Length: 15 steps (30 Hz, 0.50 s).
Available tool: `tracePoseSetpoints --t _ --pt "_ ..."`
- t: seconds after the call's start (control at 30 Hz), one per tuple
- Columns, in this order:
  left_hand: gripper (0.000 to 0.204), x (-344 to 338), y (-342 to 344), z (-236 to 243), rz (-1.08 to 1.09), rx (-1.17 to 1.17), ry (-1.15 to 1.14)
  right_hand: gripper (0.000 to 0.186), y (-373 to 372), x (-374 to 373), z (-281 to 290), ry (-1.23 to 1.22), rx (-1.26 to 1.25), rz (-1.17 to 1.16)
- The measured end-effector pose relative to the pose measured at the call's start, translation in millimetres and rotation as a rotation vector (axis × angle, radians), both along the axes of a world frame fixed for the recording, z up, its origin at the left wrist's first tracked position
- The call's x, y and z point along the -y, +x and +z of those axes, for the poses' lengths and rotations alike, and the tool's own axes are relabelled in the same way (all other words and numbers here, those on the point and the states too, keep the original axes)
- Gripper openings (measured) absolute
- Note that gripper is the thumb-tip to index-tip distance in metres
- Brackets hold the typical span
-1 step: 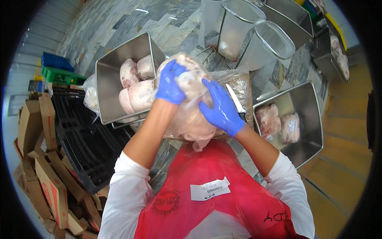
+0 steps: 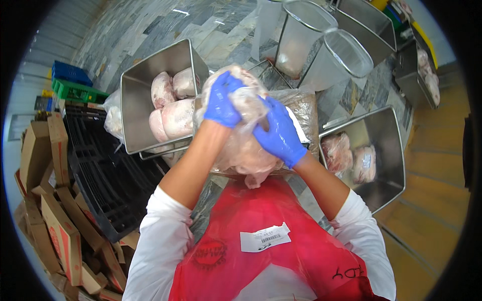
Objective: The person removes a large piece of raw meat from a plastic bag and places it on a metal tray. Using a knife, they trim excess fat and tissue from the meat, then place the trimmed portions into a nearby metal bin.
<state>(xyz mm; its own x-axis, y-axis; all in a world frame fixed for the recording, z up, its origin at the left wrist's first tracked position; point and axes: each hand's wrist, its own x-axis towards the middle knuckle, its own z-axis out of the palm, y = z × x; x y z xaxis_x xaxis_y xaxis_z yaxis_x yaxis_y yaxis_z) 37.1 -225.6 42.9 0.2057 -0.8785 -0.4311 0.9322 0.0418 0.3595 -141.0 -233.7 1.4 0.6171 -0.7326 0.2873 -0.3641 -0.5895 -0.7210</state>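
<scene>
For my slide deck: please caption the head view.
Blue-gloved left hand and right hand on meat in clear plastic, between two metal bins.

A glossy grey patchwork floor (image 2: 143, 30) lies beside a pale panelled wall (image 2: 61, 42).

Fisheye head view, looking down, close above left hand (image 2: 224, 103), right hand (image 2: 281, 134)

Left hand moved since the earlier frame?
Yes, slightly: the left hand has shifted right, away from the metal bin on the left, which sits about where it was.
</scene>
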Motion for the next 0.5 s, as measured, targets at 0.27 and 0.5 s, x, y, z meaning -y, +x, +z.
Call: tracePoseSetpoints --t 0.27,0.5 --pt "0.025 19 53 -64 -0.305 -0.117 -0.269 0.065 -6 73 -2 0.49 0.059 0.252" --pt "0.021 -166 243 -239 0.106 0.253 0.394 0.103 9 107 -13 0.554 -0.172 0.096"
